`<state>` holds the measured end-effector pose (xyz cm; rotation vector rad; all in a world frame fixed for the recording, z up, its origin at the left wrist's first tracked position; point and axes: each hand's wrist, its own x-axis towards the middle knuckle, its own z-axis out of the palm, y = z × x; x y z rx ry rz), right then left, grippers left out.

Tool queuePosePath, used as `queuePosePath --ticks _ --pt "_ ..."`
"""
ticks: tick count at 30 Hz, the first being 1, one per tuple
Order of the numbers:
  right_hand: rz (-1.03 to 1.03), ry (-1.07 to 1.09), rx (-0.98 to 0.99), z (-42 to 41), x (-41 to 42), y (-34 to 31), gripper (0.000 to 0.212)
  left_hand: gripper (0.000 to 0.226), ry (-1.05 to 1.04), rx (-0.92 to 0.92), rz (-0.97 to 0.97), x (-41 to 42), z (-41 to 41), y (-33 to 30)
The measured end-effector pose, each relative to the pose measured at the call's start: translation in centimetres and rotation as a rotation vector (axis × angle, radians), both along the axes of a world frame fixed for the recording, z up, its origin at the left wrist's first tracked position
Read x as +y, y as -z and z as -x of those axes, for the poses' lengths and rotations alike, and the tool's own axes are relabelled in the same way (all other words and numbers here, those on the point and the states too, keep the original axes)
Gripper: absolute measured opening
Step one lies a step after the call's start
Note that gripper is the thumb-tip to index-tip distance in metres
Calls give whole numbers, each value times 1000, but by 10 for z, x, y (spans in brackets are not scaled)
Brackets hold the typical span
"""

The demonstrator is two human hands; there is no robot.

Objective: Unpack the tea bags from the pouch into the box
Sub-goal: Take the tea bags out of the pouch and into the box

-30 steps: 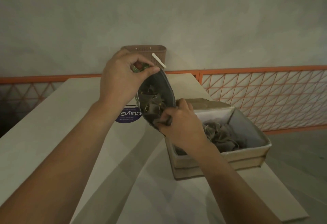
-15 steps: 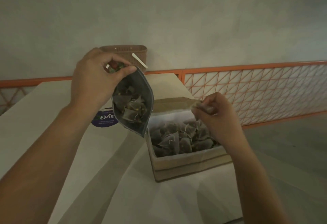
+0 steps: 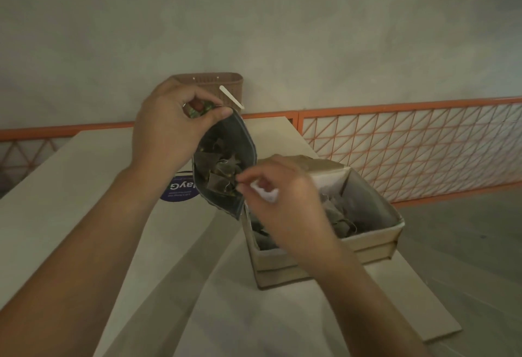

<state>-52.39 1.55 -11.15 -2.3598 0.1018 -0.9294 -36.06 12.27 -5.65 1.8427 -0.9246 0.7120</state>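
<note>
Pinching pouch [image 3: 226, 164] rim, left hand [image 3: 172, 128] holds it open above table [image 3: 70, 187]; right hand [image 3: 282, 201] blurred at pouch mouth, grip unclear; box [image 3: 367, 241] beside.

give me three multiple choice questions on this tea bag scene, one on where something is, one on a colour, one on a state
1. Where is the box relative to the pouch?
A. to its right, on the table
B. to its left, on the floor
C. hanging on the wall

2. What colour is the railing behind the table?
A. blue
B. orange
C. white

3. What state is the pouch in?
A. sealed and lying flat
B. held up with its mouth open, tea bags inside
C. empty and crumpled in the box

Answers:
1 A: the box sits on the table right of the pouch.
2 B: the rail and its lattice are orange.
3 B: the left hand pinches the pouch's top edge, the open mouth shows tea bags, and the right hand is at the opening.
</note>
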Motion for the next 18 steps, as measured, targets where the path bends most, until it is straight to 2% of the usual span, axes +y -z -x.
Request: queuePosePath --ticks 3,6,8,10,15,18 --pt "228 -65 40 -37 15 -3 25 17 -8 8 -9 -1 3 -1" --pt "416 -13 340 -62 24 -8 48 18 -15 14 -24 -1 5 -3" --pt "535 72 467 -70 27 -10 52 18 -18 21 -26 0 5 -3" --pt "604 133 505 -76 28 -11 51 19 -22 19 -25 0 5 -3" --pt "524 121 450 -74 22 -11 32 17 -19 22 -26 -1 5 -3" --pt "441 89 380 -64 13 -15 28 17 -14 34 -16 -2 5 -4"
